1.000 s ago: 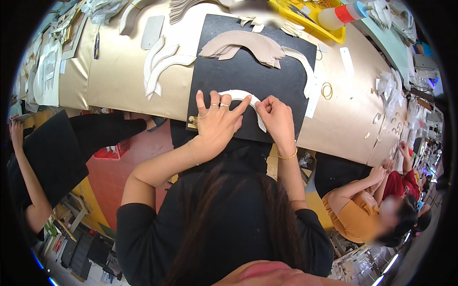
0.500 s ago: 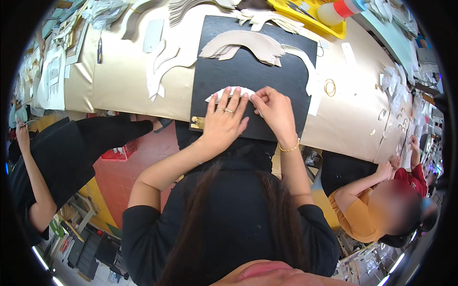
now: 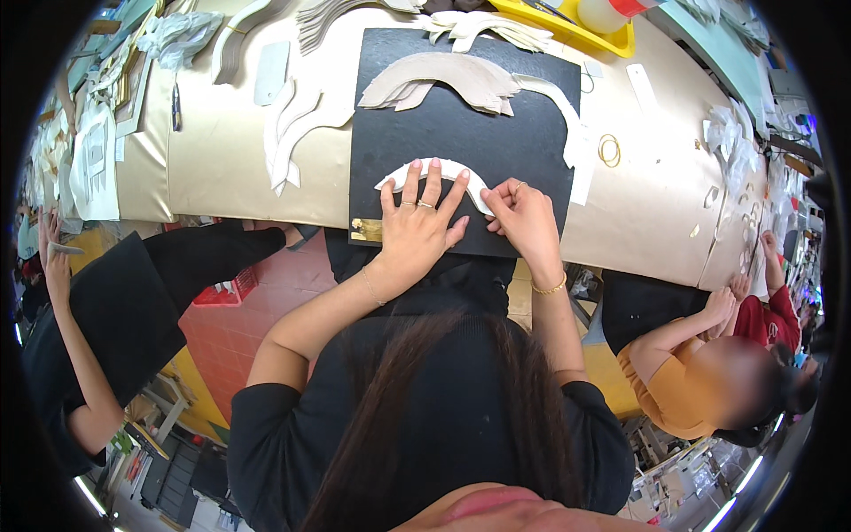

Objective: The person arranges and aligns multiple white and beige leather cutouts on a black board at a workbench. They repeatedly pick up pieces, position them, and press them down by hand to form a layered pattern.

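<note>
A white curved strip (image 3: 477,186) lies arched on a black board (image 3: 390,133) in front of me. My left hand (image 3: 415,222) rests on it with the fingers spread, pressing it flat along its middle. At the strip's right end, my right hand (image 3: 530,222) has thumb and forefinger pinched on the edge. Farther up the board is a fanned stack of beige curved pieces (image 3: 434,75). One white curved strip (image 3: 558,105) trails from that stack's right end. Part of the strip under my left fingers is hidden.
White curved pieces (image 3: 292,146) lie left of the board, near a pen (image 3: 176,111). Behind stands a yellow tray (image 3: 612,43) with a bottle (image 3: 603,13). Yellow rings (image 3: 609,151) lie to the right. Co-workers sit at both sides, one in an orange top (image 3: 660,390).
My right hand has slid right and slightly down along the strip, whose right part now shows more and lies in a fuller arch. My left hand stays on it.
</note>
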Tool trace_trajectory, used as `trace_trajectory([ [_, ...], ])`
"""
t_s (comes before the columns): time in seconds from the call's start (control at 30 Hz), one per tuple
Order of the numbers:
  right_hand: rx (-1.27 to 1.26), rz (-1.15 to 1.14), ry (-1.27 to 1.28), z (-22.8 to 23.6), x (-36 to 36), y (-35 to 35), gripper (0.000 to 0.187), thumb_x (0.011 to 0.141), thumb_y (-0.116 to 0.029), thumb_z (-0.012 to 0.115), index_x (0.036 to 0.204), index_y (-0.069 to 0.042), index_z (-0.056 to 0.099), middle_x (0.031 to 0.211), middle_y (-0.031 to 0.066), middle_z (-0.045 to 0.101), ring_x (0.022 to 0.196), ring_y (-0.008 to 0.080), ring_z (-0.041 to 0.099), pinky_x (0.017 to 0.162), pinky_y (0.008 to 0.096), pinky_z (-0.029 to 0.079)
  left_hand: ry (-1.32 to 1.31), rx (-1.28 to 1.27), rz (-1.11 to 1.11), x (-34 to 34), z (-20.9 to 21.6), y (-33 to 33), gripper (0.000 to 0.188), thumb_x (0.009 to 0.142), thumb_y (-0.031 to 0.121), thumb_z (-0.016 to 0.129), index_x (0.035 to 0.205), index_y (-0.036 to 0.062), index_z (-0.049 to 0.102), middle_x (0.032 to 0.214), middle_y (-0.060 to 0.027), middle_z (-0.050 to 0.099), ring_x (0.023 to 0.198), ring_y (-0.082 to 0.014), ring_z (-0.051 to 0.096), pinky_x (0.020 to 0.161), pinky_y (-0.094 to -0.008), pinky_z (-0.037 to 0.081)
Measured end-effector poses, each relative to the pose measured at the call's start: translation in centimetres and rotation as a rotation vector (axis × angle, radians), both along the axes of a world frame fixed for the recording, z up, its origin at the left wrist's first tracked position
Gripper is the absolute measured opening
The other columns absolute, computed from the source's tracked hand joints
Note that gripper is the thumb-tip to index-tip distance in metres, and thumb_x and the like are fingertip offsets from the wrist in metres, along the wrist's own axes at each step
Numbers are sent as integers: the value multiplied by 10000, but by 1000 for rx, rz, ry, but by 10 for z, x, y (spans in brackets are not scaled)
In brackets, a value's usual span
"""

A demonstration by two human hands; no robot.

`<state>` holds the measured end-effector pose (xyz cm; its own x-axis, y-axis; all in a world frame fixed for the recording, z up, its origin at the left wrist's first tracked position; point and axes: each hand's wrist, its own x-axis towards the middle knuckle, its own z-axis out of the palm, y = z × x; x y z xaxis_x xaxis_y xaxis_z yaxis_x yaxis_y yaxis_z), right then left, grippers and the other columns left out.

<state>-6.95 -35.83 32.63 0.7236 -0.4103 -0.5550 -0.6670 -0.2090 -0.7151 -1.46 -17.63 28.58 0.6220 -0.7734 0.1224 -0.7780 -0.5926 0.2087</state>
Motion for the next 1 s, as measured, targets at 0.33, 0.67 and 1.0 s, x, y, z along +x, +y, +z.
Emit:
trace_trajectory([
  [0.33, -474, 272, 122, 6, -17, -10, 418, 852, -415, 761, 731, -45, 609, 634, 154, 644, 665, 376, 664, 602, 441, 501, -9, 65, -53, -1, 4, -2, 643, 888, 514, 667, 1486, 436, 445, 1526, -252, 330, 1408, -460, 304, 1025, -652, 316],
  [0.67, -405, 132, 74, 30, -22, -25, 273, 850, -225, 799, 813, 2, 651, 608, 67, 619, 566, 145, 586, 562, 298, 466, 114, 230, -133, 0, 34, -11, 776, 747, 624, 721, 1463, 520, 439, 1479, -319, 373, 1372, -538, 345, 1040, -661, 355],
  [1.0, -682, 429, -547, -11, 33, 22, 328, 816, -125, 760, 1141, -85, 732, 1004, 67, 620, 924, 254, 592, 831, 374, 461, 131, -318, 164, 51, 20, 28, 408, 829, 200, 769, 1209, 79, 680, 1137, -92, 598, 1042, -285, 541, 908, -425, 416],
])
